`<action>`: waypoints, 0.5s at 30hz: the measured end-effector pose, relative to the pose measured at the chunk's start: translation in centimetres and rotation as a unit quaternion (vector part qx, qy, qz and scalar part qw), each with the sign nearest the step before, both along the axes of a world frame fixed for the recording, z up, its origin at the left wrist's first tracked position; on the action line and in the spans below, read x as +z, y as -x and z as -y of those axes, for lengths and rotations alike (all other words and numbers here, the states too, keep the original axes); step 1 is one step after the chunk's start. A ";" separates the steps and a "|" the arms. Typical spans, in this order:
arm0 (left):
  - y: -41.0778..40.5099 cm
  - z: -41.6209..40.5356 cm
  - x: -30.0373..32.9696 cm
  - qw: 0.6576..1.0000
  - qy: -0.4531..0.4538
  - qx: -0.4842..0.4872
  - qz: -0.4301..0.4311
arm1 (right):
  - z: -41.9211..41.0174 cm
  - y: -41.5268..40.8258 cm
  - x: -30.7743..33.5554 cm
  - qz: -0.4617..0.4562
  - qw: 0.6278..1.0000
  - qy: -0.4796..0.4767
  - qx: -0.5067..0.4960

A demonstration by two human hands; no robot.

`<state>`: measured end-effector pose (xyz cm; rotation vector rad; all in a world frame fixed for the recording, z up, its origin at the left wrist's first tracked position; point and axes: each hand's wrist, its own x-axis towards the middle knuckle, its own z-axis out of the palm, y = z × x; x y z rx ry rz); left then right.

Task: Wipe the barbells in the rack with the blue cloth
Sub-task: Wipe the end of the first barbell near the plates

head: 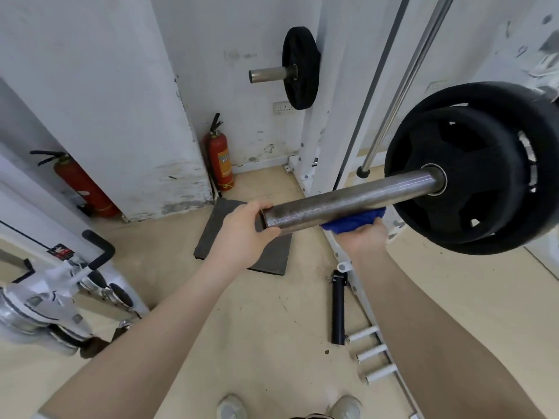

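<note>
Now: left hand [242, 229] grips barbell [348, 201] end | right hand [363, 237] holds blue cloth [352, 220] beneath | plates [472, 176] beside.

Two red fire extinguishers [222, 155] [83, 184] stand by the wall, near a grey floor mat [242, 237].

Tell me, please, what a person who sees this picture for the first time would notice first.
The eye goes first to the barbell sleeve crossing the middle, with big black weight plates at its right end. The left hand grips its free end, while the right hand presses a blue cloth against its underside. Two red fire extinguishers stand by the white wall on the left.
</note>
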<state>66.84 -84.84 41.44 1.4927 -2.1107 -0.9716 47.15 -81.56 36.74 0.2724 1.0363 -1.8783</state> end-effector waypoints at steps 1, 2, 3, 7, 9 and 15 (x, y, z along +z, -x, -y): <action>0.5 -0.5 0.4 0.998 0.035 0.011 0.048 | 0.2 0.1 -0.3 0.026 0.998 0.044 0.028; 1.2 -1.1 0.8 0.992 0.074 0.020 0.097 | 0.2 -0.3 0.1 0.063 0.993 0.067 0.071; 2.2 -1.8 1.1 0.985 0.112 0.029 0.128 | 0.1 -0.5 0.0 0.111 0.979 0.102 0.138; 7.4 -3.9 1.8 0.972 0.188 -0.001 0.143 | -1.3 2.0 1.1 0.123 0.974 0.045 0.187; 9.8 -3.9 1.4 0.964 0.209 -0.028 0.165 | -2.5 5.3 2.7 0.104 0.986 0.026 0.131; 13.7 -3.7 -0.9 0.924 0.289 -0.021 0.248 | -2.9 13.6 4.0 0.073 0.997 -0.004 0.033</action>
